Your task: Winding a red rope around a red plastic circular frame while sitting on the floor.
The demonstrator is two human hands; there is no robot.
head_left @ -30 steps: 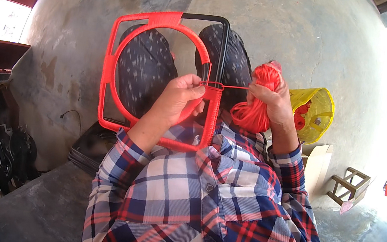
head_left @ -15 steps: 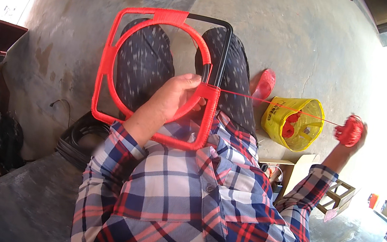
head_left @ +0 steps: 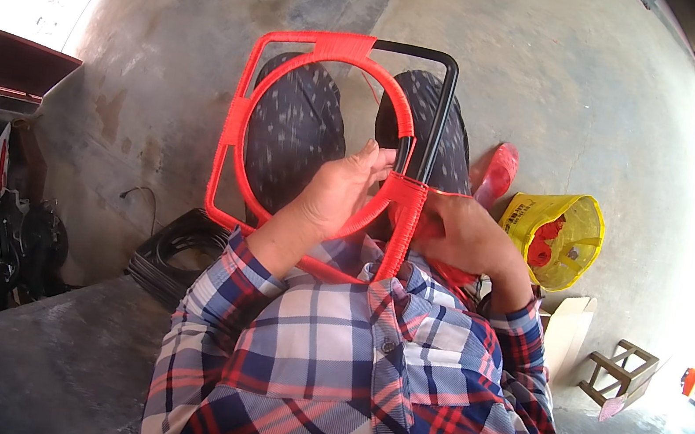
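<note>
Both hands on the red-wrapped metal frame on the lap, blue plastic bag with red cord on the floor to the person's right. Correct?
Not quite: the plastic bag holding red cord is yellow, not blue, as the head view shows. The rest holds: the left hand and right hand are at the red-wrapped metal frame on the lap.

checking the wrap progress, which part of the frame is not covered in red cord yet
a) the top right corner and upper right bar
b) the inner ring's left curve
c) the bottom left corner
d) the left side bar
a: the frame is red along its left side, inner ring and bottom left corner, while the top right corner and upper right bar show bare black.
</note>
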